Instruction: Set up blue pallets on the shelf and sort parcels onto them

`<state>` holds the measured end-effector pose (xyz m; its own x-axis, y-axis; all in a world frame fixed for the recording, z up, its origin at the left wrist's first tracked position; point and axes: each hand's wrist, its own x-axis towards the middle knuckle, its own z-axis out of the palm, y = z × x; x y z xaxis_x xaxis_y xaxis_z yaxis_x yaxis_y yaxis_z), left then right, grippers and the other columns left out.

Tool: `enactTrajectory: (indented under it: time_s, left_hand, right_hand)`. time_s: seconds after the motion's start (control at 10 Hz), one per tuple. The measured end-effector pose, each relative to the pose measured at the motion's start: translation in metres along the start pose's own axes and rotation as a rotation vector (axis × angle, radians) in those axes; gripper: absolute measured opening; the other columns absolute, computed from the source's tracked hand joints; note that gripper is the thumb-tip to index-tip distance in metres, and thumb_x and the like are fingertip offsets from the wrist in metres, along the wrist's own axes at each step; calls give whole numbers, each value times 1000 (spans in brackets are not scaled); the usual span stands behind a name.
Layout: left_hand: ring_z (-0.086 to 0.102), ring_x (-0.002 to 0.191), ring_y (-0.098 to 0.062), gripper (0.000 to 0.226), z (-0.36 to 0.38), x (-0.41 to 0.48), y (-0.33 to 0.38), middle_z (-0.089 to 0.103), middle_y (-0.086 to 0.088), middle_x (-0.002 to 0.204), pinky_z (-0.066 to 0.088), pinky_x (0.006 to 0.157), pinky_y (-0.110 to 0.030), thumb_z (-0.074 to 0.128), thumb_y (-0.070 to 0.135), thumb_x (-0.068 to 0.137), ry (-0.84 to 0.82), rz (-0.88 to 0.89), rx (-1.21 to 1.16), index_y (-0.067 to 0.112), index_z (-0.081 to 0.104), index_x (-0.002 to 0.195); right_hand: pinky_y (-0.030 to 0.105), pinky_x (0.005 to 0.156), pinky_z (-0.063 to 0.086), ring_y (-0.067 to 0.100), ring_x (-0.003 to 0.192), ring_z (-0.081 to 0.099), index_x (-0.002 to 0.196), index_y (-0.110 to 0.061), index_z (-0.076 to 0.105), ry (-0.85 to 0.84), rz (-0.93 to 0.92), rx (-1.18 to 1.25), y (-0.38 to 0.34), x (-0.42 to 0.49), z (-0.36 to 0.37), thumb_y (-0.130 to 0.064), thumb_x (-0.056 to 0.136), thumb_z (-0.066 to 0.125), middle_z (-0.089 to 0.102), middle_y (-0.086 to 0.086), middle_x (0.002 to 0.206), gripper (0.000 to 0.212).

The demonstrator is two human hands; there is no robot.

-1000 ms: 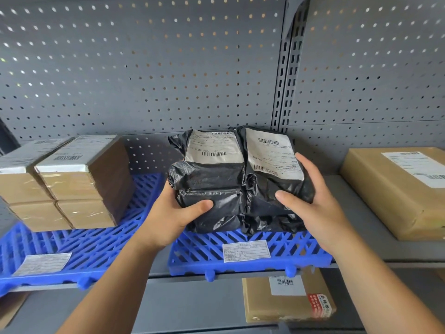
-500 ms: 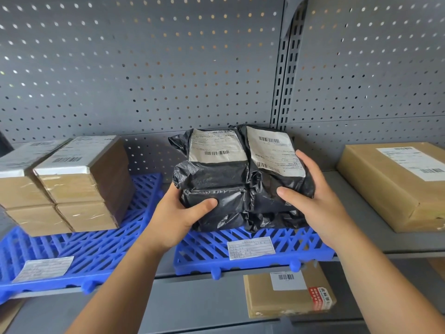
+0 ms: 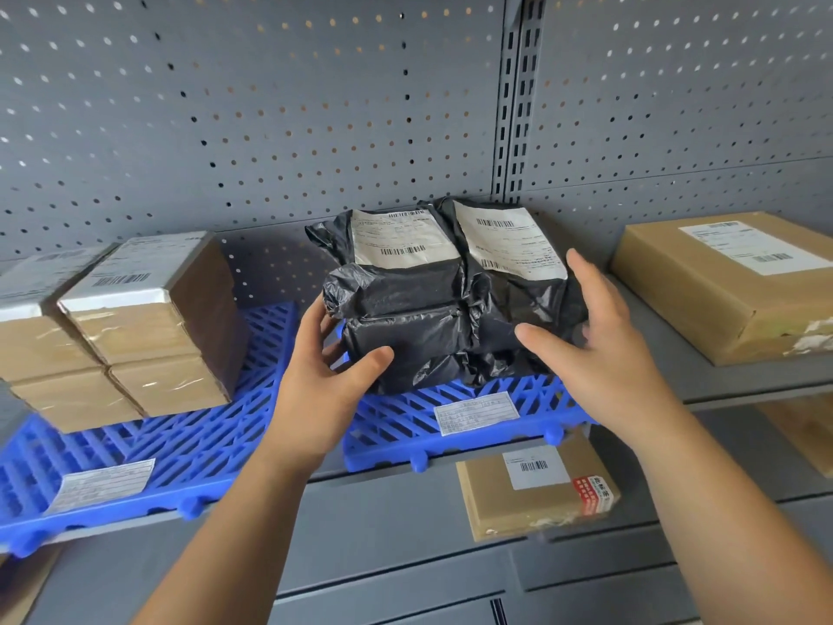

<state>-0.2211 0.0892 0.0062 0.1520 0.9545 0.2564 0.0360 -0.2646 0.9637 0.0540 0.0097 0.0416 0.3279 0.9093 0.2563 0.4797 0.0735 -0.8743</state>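
Two blue pallets lie side by side on the grey shelf. The right pallet [image 3: 396,415] carries a stack of black plastic-wrapped parcels [image 3: 428,309] with white barcode labels on top. My left hand [image 3: 324,394] hovers at the stack's left front corner with its fingers spread; a gap shows between the fingers and the bags. My right hand [image 3: 599,354] is open beside the stack's right side and just off it. The left pallet [image 3: 203,444] bears stacked brown boxes [image 3: 148,336] with white labels.
A large flat cardboard parcel [image 3: 721,286] lies directly on the shelf at the right. A small labelled box [image 3: 536,493] sits on the lower shelf below the right pallet. A perforated grey back panel with a slotted upright [image 3: 509,106] closes the rear.
Both hands gripped the black stack's sides before; now they have loosened and drawn slightly away from it. The stack rests on the right pallet.
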Motion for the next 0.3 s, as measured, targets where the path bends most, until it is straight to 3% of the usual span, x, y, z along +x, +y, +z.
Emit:
enactTrajectory:
  time_s: [0.1,0.2,0.3]
  left_hand:
    - [58,108,21,77,4,-18,14,56,41,128,50,75,-3,86,34,81,70,-26,23,68,40,132]
    - [58,120,11,83,4,-35,24,52,33,140,50,85,-14,81,46,73,106,-20,24,60,38,143]
    - [60,123,5,77,8,-57,33,54,31,137,49,85,-16,78,48,77,179,15,61,58,40,143]
  right_hand:
    - [32,114,24,-5,152,10,150,-64,15,-44,-30,-45,-9,-12,-4,-55,81,72,4,-29,166,90]
    - [32,115,21,-4,153,5,151,-61,18,-67,-74,-53,-16,-19,-11,-53,82,72,1,-31,165,88]
    - [30,114,20,-1,154,6,153,-51,25,-27,-158,-64,-25,-32,-15,-48,84,70,4,-28,165,82]
